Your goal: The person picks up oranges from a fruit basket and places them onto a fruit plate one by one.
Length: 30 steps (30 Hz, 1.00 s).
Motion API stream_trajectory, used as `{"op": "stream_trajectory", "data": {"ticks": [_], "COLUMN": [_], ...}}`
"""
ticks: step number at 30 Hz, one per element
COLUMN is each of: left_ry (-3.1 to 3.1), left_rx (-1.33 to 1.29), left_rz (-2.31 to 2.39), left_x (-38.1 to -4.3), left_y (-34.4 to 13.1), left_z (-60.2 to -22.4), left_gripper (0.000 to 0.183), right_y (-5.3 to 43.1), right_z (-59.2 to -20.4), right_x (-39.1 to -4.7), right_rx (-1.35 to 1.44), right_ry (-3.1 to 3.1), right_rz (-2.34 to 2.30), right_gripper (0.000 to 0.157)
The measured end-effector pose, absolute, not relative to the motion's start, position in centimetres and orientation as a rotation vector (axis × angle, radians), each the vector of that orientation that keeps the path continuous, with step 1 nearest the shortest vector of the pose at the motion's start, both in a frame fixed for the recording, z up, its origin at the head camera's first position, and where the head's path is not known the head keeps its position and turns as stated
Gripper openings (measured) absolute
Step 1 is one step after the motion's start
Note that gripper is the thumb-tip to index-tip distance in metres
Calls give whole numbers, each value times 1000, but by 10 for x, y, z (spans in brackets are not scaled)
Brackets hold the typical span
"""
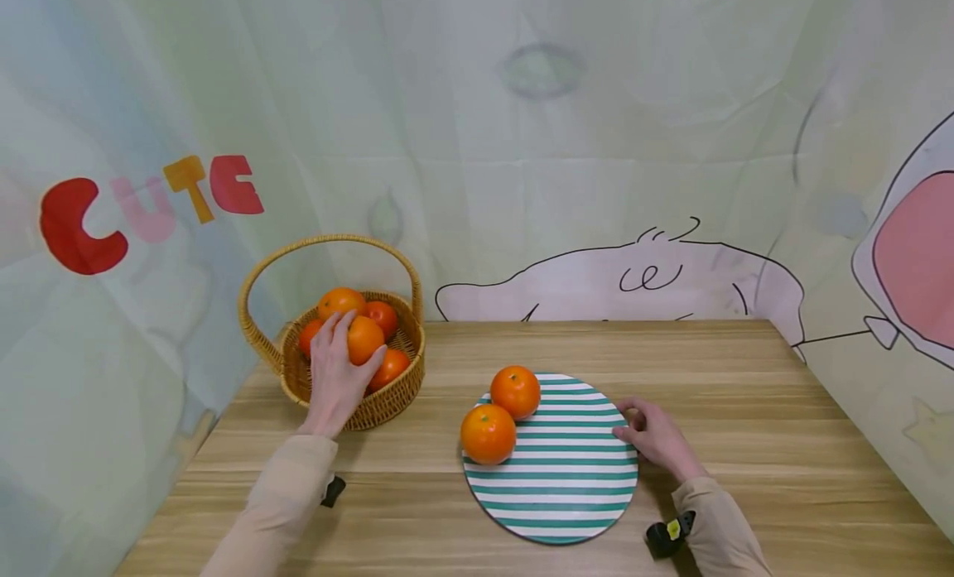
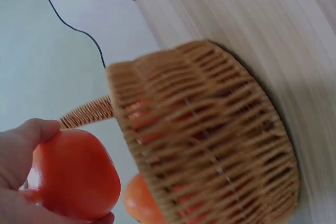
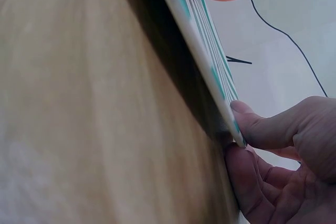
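A: How far along does this look?

B: Partway, I'd judge. Two orange fruits (image 1: 488, 435) sit on the striped plate (image 1: 574, 478), which lies on the worktop (image 1: 410, 511) to the right of the woven basket (image 1: 395, 399) and nearer the person.

A: And the rest?

B: At least four more fruits (image 1: 343, 300) lie inside the basket; others could be hidden behind the fingers or underneath.

A: What are the hands doing?

B: The left hand (image 1: 333, 374) grasps one fruit (image 1: 365, 339), thumb on one side and fingers on the other. The left wrist view shows that piece above the basket's rim. The right hand (image 1: 656, 436) pinches the plate's edge on the side away from the basket, thumb on top and a finger below.

A: Is the fruit going in or coming out?

B: These pictures can't settle that. If the plate is where it belongs, two are done, the held one hasn't been set down, and those in the basket remain.

A: Is the plate lifted?

B: I can't tell.
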<state>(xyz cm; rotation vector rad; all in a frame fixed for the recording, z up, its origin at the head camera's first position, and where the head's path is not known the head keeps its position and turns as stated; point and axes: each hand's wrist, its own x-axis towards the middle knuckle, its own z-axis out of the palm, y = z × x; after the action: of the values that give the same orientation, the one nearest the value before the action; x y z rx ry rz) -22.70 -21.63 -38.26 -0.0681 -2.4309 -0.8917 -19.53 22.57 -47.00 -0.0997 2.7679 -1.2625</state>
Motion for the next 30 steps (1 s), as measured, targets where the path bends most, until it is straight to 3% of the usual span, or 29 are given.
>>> {"op": "stream_trajectory", "data": {"ticks": [30], "left_ry": [-2568], "left_rx": [-268], "left_rz": [-1051], "left_x": [-203], "left_y": [-135], "left_z": [-384], "left_gripper": [79], "right_y": [225], "right_z": [-469], "right_x": [-196], "right_rx": [-77], "right_ry": [2766], "right_rz": [-1248], "right_gripper": [34]}}
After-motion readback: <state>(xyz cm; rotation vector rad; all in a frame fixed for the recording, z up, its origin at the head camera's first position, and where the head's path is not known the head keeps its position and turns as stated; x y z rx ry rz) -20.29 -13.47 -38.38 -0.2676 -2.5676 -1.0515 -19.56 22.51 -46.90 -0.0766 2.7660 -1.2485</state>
